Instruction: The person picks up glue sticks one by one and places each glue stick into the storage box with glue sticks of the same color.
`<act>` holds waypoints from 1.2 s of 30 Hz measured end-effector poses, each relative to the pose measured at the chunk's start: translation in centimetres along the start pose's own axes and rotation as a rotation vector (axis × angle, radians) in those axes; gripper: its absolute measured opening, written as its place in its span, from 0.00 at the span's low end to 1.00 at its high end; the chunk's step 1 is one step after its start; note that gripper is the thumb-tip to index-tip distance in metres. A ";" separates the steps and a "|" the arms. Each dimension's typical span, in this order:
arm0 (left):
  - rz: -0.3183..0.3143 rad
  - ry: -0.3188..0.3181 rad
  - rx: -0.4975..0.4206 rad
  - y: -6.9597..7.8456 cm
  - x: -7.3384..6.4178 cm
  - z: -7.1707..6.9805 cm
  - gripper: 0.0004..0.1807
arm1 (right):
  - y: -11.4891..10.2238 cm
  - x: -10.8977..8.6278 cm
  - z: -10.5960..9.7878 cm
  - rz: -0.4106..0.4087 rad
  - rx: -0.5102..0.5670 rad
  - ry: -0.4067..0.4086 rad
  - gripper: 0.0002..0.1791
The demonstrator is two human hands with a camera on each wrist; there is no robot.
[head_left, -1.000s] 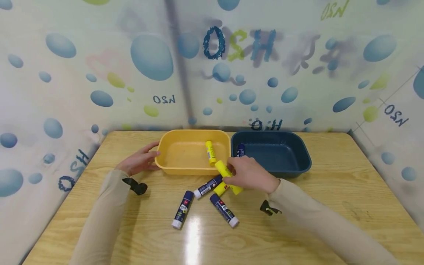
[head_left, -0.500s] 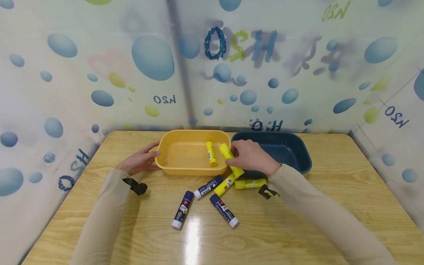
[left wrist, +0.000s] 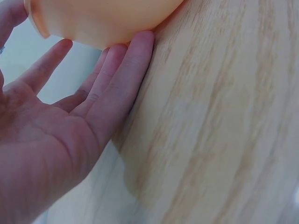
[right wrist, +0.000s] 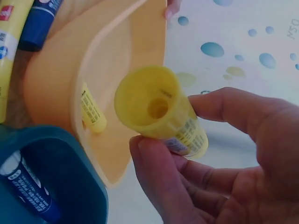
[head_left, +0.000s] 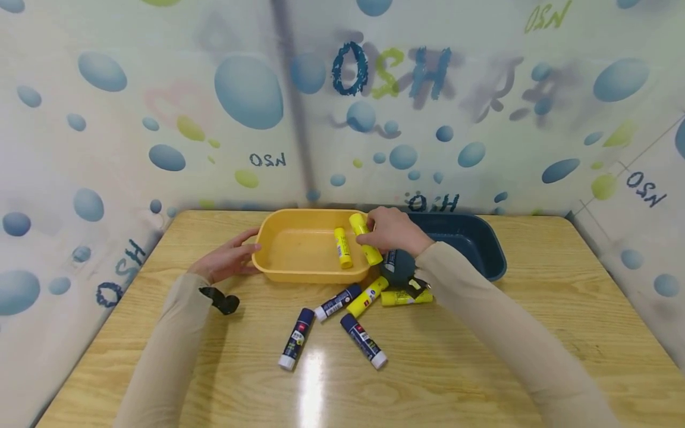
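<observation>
My right hand [head_left: 396, 230] pinches a yellow glue stick [head_left: 366, 239] between thumb and fingers, tilted above the right end of the orange bin [head_left: 307, 277]. In the right wrist view the held stick's hollow end [right wrist: 152, 100] faces the camera. Inside that bin lies another yellow glue stick [head_left: 343, 247]. My left hand [head_left: 227, 260] touches the bin's left side with nearly straight fingers, the thumb at the rim. In the left wrist view, several fingertips [left wrist: 142, 42] rest against its outer wall. A dark blue bin [head_left: 489, 249] adjoins on the right, holding a navy glue stick [right wrist: 30, 189].
Two yellow glue sticks [head_left: 368, 296] [head_left: 407, 297] lie in front of the bins. Three navy, white-ended glue sticks [head_left: 338, 301] [head_left: 297, 339] [head_left: 364, 340] lie nearby on the wooden table [head_left: 455, 380]. A patterned wall covering [head_left: 342, 142] rises behind.
My right hand has lifted the yellow glue stick from among the sticks on the table, carrying it away from me to above the orange bin's right end. My left hand stays at the bin.
</observation>
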State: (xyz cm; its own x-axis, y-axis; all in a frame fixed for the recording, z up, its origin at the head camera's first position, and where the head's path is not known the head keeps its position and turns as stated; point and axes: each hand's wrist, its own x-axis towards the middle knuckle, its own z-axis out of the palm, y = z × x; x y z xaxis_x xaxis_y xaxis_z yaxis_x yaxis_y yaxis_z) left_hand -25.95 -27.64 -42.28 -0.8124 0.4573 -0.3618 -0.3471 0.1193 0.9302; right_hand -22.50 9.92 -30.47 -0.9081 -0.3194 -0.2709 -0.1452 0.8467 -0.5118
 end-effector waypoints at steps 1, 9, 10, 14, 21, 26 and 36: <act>-0.002 0.001 0.002 0.0 0.0 0.0 0.37 | -0.1 0.2 0.0 0.007 0.004 0.000 0.20; 0.009 -0.001 -0.003 0.1 0.1 0.0 0.37 | 0.1 1.9 -0.3 0.050 0.097 0.003 0.22; 0.009 -0.002 -0.008 0.1 0.1 0.0 0.37 | 0.1 2.0 -0.3 0.054 0.106 0.000 0.22; 0.009 -0.005 -0.012 0.0 0.1 0.0 0.37 | 0.4 2.7 -0.3 0.085 0.146 -0.009 0.20; 0.004 -0.011 -0.014 0.0 -0.2 -0.1 0.37 | 0.2 3.8 -0.2 0.119 0.167 -0.003 0.19; 0.005 -0.010 -0.015 0.1 -0.2 -0.1 0.36 | -0.3 4.9 0.3 0.166 0.139 -0.008 0.20; 0.015 -0.018 -0.021 0.1 -0.2 0.1 0.34 | -1.8 7.2 1.8 0.273 0.054 -0.078 0.19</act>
State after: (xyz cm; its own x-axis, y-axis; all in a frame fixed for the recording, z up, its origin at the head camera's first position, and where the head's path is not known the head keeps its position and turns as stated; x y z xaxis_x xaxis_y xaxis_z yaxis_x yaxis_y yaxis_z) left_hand -25.75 -27.60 -42.06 -0.8094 0.4745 -0.3460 -0.3443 0.0939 0.9341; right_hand -28.02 5.33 -32.99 -0.8775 -0.1166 -0.4652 0.1231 0.8827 -0.4535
